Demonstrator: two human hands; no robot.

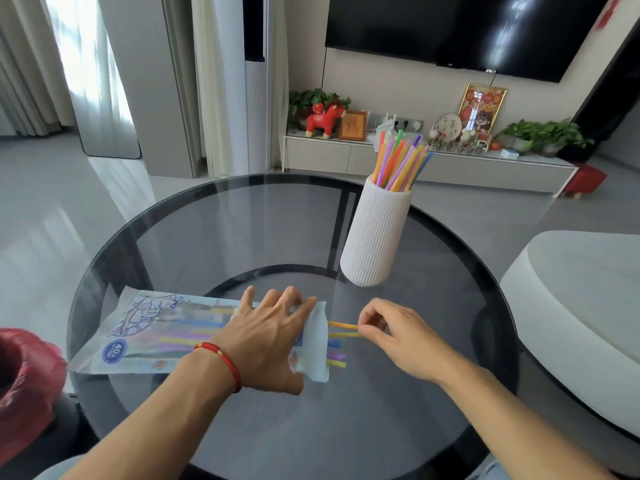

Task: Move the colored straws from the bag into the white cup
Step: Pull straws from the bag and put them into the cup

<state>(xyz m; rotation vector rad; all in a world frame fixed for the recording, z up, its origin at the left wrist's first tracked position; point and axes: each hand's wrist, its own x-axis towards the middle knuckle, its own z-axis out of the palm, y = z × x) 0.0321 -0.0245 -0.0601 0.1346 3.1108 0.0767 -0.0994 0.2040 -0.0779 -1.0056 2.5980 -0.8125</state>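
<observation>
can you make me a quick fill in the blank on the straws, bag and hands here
1. The left hand lies flat on the ____, holding it down.
2. The right hand pinches an ____ straw at the bag's open end.
3. The white cup already holds many ____.
4. The cup stands on a round ____ table.

Missing words: bag; orange; straws; glass

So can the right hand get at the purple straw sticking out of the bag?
Probably yes. The right hand pinches an orange straw just above; the purple straw pokes from the bag mouth uncovered, left hand pressing the bag.
</observation>
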